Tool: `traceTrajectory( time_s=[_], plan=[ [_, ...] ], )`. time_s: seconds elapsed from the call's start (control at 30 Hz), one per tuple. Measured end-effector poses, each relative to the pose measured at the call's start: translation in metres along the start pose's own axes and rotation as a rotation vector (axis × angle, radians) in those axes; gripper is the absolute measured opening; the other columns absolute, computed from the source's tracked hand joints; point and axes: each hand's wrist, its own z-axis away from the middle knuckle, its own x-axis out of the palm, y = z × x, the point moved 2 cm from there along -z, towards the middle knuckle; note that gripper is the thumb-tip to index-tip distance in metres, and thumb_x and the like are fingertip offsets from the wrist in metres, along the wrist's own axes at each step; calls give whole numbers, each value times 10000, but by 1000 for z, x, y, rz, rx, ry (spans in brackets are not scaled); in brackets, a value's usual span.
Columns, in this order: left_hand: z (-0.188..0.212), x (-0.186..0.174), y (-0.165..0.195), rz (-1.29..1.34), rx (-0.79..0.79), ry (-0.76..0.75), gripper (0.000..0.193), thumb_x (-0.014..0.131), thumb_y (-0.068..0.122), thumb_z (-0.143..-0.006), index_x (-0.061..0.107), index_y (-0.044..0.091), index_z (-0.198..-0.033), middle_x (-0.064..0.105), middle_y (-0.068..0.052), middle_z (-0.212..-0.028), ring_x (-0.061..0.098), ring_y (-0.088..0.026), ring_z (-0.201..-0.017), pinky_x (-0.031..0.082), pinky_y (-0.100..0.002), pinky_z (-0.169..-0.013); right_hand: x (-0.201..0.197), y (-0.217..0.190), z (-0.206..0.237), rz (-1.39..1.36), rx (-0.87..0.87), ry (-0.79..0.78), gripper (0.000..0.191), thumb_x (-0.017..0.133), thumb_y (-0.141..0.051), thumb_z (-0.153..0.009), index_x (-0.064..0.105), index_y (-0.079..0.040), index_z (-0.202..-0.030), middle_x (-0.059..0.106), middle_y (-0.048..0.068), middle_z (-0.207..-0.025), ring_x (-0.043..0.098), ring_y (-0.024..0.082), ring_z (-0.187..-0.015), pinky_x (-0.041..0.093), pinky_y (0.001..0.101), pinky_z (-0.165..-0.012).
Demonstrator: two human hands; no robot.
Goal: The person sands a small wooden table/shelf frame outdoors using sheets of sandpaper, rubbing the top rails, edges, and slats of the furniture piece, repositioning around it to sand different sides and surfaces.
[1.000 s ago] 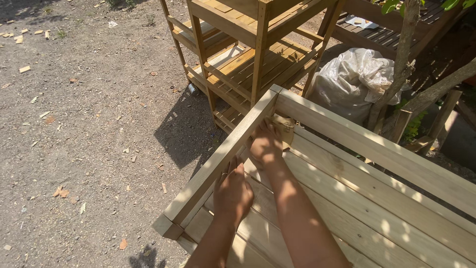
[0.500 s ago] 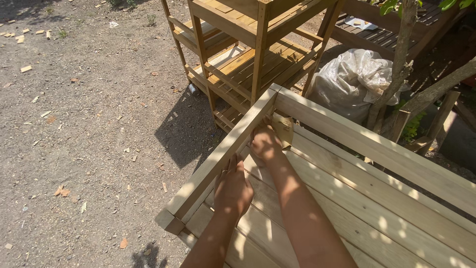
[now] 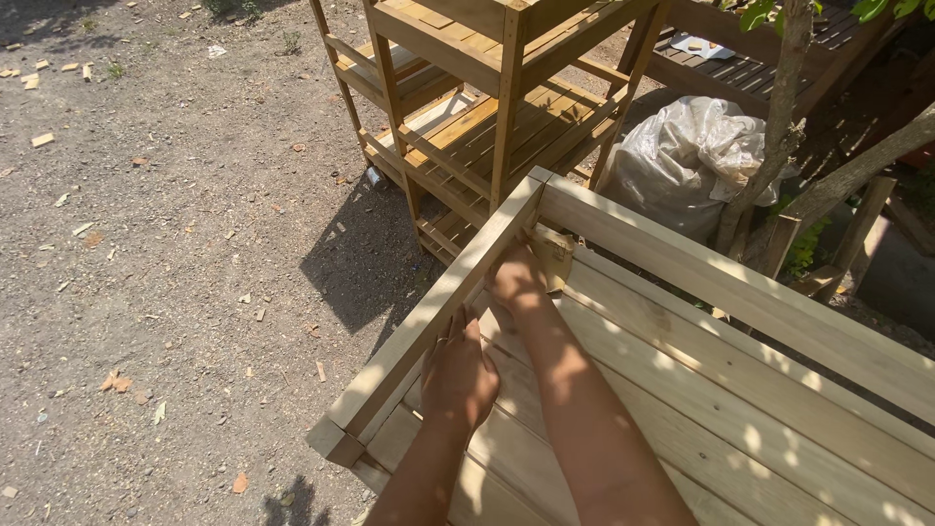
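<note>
Both hands are pressing against the inside of a pale wooden frame, and neither is closing around anything: the left hand is lying flat, fingers spread, against the inner face of the side rail, while the right hand is reaching further along into the corner, its fingers curling against a small wooden block that is sitting where the side rail is meeting the long back rail. Whether the right fingers are actually pinching that block or only pushing on it is hidden by the hand itself. The frame looks well advanced: the two rails are already joined at the corner and the slatted floor is fully laid with the boards lying side by side. What seems left is the work at this corner, since I can't make out any screw or fastener on the block. No tool is showing near the hands. Beyond the corner a darker wooden shelf unit is standing on the gravel ground, which is scattered with wood chips, and a full plastic sack is leaning beside a thin tree trunk.
</note>
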Motion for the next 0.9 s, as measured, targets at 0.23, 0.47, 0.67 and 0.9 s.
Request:
traceTrajectory(
  time_s=[0.23,0.47,0.67,0.9],
  plan=[
    [-1,-7,3,28,12,6,553,543,91,-874,489,47,-1423,451,-130,-1542,483,-306,-1369,376,-405,-1136,-8,1,48,55,-280,192,287,638,-213,-869,720,8,-1032,702,236,-1213,627,338,-1257,399,395,-1161],
    [-1,3,-3,2,-30,-32,667,585,73,-840,408,36,-1483,396,-119,-1583,541,-308,-1290,398,-392,-1107,-5,12,9,206,-113,-26,343,625,-274,-864,743,-7,-1044,732,209,-1095,696,361,-1083,533,423,-984],
    [-5,-2,-2,23,-54,-94,699,583,130,-900,318,37,-1540,359,-141,-1590,471,-339,-1349,354,-424,-1129,-15,5,43,138,-301,324,356,641,-250,-857,721,6,-1092,686,232,-1246,626,359,-1230,477,428,-1058],
    [-5,5,-9,-29,-17,-40,674,571,157,-900,345,37,-1524,356,-138,-1603,419,-311,-1418,315,-420,-1163,-12,1,1,320,-334,159,556,641,-221,-725,681,28,-1220,631,224,-1326,559,343,-1288,396,443,-1152]
  ],
)
